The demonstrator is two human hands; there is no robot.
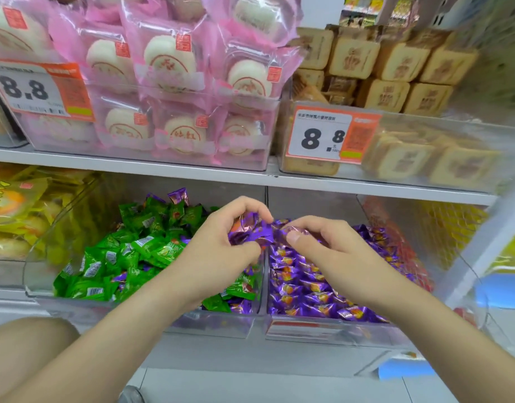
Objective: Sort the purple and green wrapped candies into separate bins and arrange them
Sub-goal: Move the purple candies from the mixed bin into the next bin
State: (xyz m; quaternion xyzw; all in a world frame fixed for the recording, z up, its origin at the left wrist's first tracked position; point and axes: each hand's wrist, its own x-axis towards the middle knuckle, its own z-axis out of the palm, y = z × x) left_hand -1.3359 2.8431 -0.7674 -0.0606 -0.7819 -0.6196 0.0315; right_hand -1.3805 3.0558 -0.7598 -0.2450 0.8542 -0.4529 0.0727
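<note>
Two bare hands meet above the wall between two clear shelf bins. The left hand (221,242) curls around a bunch of purple candies (250,235). The right hand (317,247) pinches the bunch's other end, so its long axis runs left to right. Green candies (128,251) fill the left bin (76,199), and a purple pile (302,286) fills the right bin (372,210).

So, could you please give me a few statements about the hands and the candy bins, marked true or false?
1. The left hand grips shiny purple wrapped candies. True.
2. The right hand is flat and empty. False: it pinches a purple candy.
3. The clear plastic left bin holds only green wrapped candies. False: a few purple ones lie among them.
4. The clear plastic right bin holds a purple heap. True.
</note>
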